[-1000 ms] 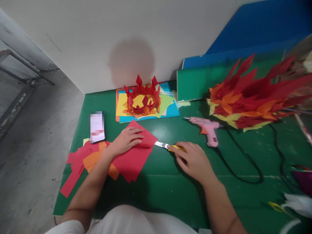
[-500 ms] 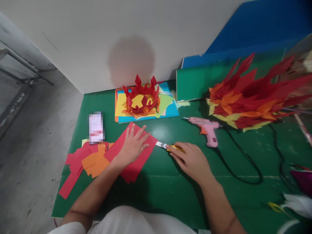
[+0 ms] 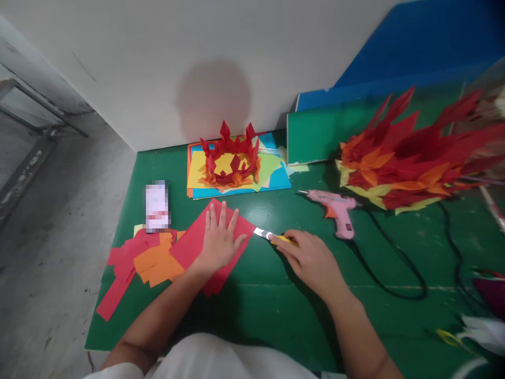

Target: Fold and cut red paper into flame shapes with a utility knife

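My left hand [image 3: 219,242] lies flat on a sheet of red paper [image 3: 193,237], its fingers spread and pointing away from me. The paper rests slanted on the green table [image 3: 268,331]. In my right hand [image 3: 311,258] is a utility knife [image 3: 283,240] with a yellow handle, my fingers closed round it. Its bare blade points left, and the tip meets the paper's right corner. Red paper strips [image 3: 130,258] and cut orange paper pieces [image 3: 158,263] lie left of my left forearm.
A red and orange paper crown [image 3: 232,171] sits on coloured sheets [image 3: 276,181] by the wall. A pink glue gun [image 3: 335,208] with a black cord lies to the right, before a large flame-shaped paper piece [image 3: 410,163]. A blurred-out phone [image 3: 157,206] lies at left.
My left hand has turned more upright on the red paper, its fingers now pointing straighter away from me. The knife stays at the paper's corner.
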A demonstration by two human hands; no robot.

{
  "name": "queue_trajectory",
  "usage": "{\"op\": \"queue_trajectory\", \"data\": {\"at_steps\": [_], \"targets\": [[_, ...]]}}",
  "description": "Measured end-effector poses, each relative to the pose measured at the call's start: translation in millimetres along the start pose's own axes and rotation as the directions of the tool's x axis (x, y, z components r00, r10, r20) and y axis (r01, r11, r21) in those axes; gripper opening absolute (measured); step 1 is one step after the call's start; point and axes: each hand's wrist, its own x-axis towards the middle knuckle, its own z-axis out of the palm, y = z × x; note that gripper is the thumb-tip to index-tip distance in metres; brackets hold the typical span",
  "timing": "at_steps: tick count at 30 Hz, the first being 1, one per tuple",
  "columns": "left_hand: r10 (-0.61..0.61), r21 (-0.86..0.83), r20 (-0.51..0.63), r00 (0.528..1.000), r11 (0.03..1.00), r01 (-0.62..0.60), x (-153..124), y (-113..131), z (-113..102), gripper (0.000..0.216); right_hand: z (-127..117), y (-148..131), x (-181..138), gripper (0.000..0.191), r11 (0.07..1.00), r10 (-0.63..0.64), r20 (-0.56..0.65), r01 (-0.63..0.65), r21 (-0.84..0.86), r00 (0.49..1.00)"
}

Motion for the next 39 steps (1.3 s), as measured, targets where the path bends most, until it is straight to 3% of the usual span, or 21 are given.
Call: {"op": "queue_trajectory", "data": {"at_steps": [8, 17, 21, 31, 39], "targets": [[-0.040, 0.042, -0.016, 0.999, 0.998, 0.040, -1.0, 0.6, 7.7, 0.083, -2.6, 7.2, -3.2, 0.031, 1.000, 0.027, 0.002, -0.027, -0.014, 1.000], [-0.044, 0.037, -0.020, 0.999, 0.998, 0.045, -0.9, 0.7, 10.1, 0.084, -1.7, 15.8, 5.5, 0.032, 0.999, -0.028, 0.017, 0.029, -0.039, 0.999], [-0.048, 0.046, -0.002, 0.999, 0.998, 0.048, -0.5, 1.5, 7.8, 0.083, -1.2, 17.1, 15.4, 0.031, 0.997, -0.055, 0.022, 0.056, -0.049, 0.998], [-0.023, 0.006, -0.090, 0.996, 1.000, 0.023, -2.3, -0.4, 13.9, 0.082, 10.6, 18.8, 46.8, 0.030, 0.996, -0.089, 0.034, 0.090, -0.024, 0.995], [-0.036, 0.038, -0.041, 0.999, 0.999, 0.038, -0.9, 1.1, 11.4, 0.085, 24.0, 8.4, 81.0, 0.030, 0.993, -0.115, 0.021, 0.115, -0.026, 0.993]]}}
